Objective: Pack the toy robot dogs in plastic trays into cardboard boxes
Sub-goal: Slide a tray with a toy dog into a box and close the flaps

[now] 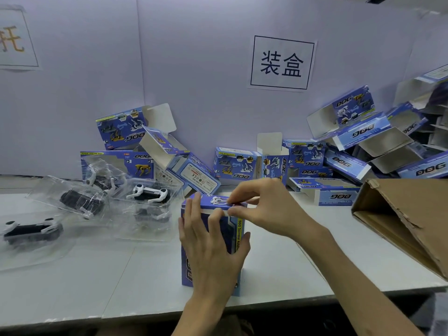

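A blue "DOG" cardboard box (234, 229) stands upright on the white table near the front edge. My left hand (213, 246) grips its front and side, fingers wrapped over the upper edge. My right hand (257, 207) pinches the top flap of the box with fingertips and thumb. What is inside the box is hidden. To the left lie several clear plastic trays with toy robot dogs: a white-and-black dog in a tray (149, 194), a dark one (77, 200), and another (29, 230) at the far left.
Open empty blue boxes (363, 134) are heaped against the back wall from centre to right, with more boxes (126, 129) stacked at back left. A large brown carton (409, 221) lies on its side at right. A paper sign (282, 63) hangs on the wall.
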`<state>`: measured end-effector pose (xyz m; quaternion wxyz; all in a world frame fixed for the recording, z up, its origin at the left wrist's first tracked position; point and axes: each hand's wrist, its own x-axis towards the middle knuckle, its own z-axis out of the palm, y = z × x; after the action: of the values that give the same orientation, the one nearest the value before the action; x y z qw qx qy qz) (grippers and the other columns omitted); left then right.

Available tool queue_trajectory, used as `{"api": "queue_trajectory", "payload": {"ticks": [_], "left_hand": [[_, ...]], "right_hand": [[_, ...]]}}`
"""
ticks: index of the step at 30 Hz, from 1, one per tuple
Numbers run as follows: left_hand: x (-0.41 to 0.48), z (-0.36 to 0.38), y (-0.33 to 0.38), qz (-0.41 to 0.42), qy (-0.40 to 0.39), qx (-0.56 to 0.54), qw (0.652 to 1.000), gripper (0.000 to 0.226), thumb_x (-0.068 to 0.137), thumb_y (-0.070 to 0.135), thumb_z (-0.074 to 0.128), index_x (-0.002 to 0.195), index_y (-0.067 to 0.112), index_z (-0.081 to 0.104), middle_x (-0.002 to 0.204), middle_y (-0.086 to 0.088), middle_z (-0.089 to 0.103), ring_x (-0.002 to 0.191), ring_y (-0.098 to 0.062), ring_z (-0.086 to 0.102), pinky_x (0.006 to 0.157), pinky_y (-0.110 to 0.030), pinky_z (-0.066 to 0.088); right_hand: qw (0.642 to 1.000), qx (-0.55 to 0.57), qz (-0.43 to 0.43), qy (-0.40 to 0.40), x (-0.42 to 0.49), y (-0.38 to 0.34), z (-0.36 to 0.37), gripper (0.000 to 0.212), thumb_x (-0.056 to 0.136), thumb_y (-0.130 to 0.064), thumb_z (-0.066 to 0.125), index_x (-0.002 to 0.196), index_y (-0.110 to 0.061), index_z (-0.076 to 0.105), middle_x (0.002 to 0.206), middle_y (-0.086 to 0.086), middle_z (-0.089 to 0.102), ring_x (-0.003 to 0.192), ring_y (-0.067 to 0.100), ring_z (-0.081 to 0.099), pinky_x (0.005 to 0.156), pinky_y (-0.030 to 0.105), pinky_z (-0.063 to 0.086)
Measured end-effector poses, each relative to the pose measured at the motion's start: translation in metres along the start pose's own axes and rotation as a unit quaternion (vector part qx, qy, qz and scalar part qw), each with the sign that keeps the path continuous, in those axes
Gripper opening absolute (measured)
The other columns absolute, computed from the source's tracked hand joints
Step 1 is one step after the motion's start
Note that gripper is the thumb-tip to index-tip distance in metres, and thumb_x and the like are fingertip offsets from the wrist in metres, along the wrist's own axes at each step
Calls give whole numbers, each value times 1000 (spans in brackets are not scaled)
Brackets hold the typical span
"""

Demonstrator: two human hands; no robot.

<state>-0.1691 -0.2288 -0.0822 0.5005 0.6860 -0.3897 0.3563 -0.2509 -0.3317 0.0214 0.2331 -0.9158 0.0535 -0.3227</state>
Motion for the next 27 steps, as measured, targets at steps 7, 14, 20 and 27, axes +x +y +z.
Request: {"api": "queue_trajectory", "payload": {"ticks": [7,14,20,27], "left_hand": [[1,-3,-3,7,-22,-46,999,62,71,37,78,118,23,41,147,-8,43,149,-29,19,117,-60,18],[13,-30,-35,89,-26,-40,995,40,84,43,62,117,21,57,135,9,57,132,-20,48,110,-56,29],[38,-51,-64,118,-45,-103,987,24,90,22,60,112,14,67,126,8,63,122,-7,56,100,-29,40],[50,-62,-77,55,-104,-161,980,31,84,23,66,114,18,67,121,6,68,118,2,58,91,-33,55]], "right_hand": [[999,-2,-16,38,-10,4,10,11,88,-29,73,89,-19,78,90,-11,76,90,4,69,84,29,56],[993,59,-23,100,-37,15,33,25,84,-18,79,109,-20,75,116,-16,72,112,-4,63,93,19,51],[989,99,1,110,-37,16,37,22,86,-20,78,106,-28,74,116,-22,70,112,-3,62,84,19,52],[986,114,-3,122,-39,18,43,20,88,-14,74,106,-22,76,114,-23,69,112,-3,62,83,21,54]]}}
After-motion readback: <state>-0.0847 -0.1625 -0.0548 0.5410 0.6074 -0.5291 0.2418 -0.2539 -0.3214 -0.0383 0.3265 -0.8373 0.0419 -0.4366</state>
